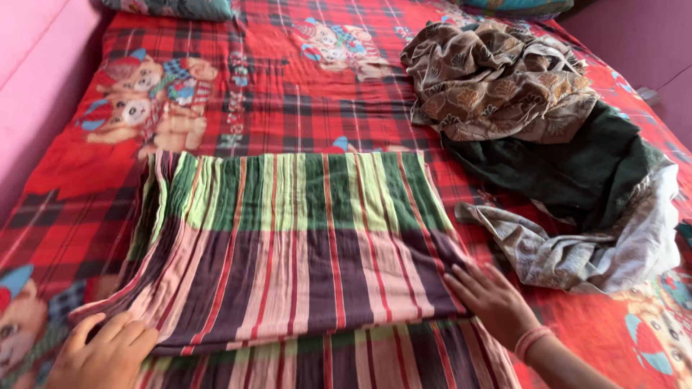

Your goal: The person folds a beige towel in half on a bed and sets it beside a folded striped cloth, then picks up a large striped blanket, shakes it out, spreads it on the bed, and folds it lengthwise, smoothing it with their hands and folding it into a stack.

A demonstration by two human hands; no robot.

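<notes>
Bed point(303, 94) with striped cloth point(303, 245), clothes pile point(548, 144)

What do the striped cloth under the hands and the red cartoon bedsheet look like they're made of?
The striped cloth looks like thin woven cotton, matte, with fine crinkles running along its stripes. The red bedsheet seems a smoother printed fabric, perhaps a cotton or polyester blend: flat surface, printed bears and checks. Both hands, left hand and right hand, press flat on the cloth.

I see a bed filling the frame, covered by a red plaid sheet point(303, 101) printed with cartoon bears. A pink wall point(36, 65) runs along the left edge; a purple wall point(634, 36) shows upper right. Soft daylight.
</notes>
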